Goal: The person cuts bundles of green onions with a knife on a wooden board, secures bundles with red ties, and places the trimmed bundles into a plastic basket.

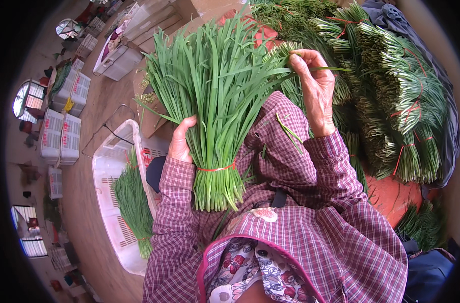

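A thick bunch of garlic chives (pixel 216 125) stands over my lap, its cut stem ends pointing toward me and its leaves fanning out away from me. A red tie (pixel 214 169) circles the stems low down. My left hand (pixel 182 139) grips the bunch on its left side, thumb showing and fingers hidden behind the leaves. At the upper right, my right hand (pixel 316 89) pinches between thumb and fingertips a few long leaves (pixel 330 69) that stick out sideways from the bunch. Loose leaf pieces (pixel 289 130) lie on my checked trouser leg.
To my left stands a white plastic crate (pixel 118 242) holding a tied chive bunch (pixel 133 204). Tied green bundles (pixel 407 83) are piled on the right, with dark cloth (pixel 447 151) along their edge. Stacked boxes (pixel 61 132) and grey crates (pixel 120 62) stand farther left.
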`<action>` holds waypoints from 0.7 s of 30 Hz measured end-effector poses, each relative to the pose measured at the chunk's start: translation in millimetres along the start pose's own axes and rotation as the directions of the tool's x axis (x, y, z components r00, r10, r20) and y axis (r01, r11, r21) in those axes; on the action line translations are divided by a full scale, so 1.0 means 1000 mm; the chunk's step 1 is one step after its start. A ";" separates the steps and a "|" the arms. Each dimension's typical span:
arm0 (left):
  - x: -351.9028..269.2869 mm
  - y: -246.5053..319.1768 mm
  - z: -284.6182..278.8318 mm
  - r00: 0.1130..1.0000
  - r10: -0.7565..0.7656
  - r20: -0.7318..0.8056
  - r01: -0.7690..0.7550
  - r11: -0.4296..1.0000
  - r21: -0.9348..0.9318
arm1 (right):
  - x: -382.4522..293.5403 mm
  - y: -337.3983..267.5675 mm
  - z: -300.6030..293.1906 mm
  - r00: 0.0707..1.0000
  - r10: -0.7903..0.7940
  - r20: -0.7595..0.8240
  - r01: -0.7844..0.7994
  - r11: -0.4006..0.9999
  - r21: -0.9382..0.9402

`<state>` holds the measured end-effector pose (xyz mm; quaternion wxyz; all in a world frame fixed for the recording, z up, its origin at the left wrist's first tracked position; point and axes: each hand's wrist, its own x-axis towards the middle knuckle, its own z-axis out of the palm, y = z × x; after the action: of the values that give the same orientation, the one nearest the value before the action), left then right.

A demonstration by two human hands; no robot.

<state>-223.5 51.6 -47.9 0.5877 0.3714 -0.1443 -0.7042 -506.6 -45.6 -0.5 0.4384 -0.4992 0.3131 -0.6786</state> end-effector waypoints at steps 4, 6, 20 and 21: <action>0.004 0.002 -0.010 0.998 -0.012 -0.064 0.006 0.996 -0.091 | -0.007 -0.012 -0.002 0.981 -0.189 -0.040 0.178 0.965 -0.191; 0.005 0.003 -0.018 0.991 0.002 -0.136 -0.015 0.995 -0.095 | -0.010 -0.022 0.001 0.964 -0.265 0.002 0.257 0.931 -0.258; 0.004 0.012 -0.050 0.873 0.348 -0.342 -0.317 0.937 0.145 | -0.043 -0.065 0.034 0.951 -0.210 0.228 0.127 0.935 0.330; 0.001 0.014 -0.031 0.874 0.328 -0.359 -0.303 0.945 0.126 | -0.044 -0.064 0.031 0.951 -0.210 0.227 0.128 0.936 0.328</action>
<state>-192.0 54.4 -60.1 0.6987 0.4897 -0.1113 -0.5096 -490.3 21.3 46.4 0.4877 -0.5338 0.0985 -0.6837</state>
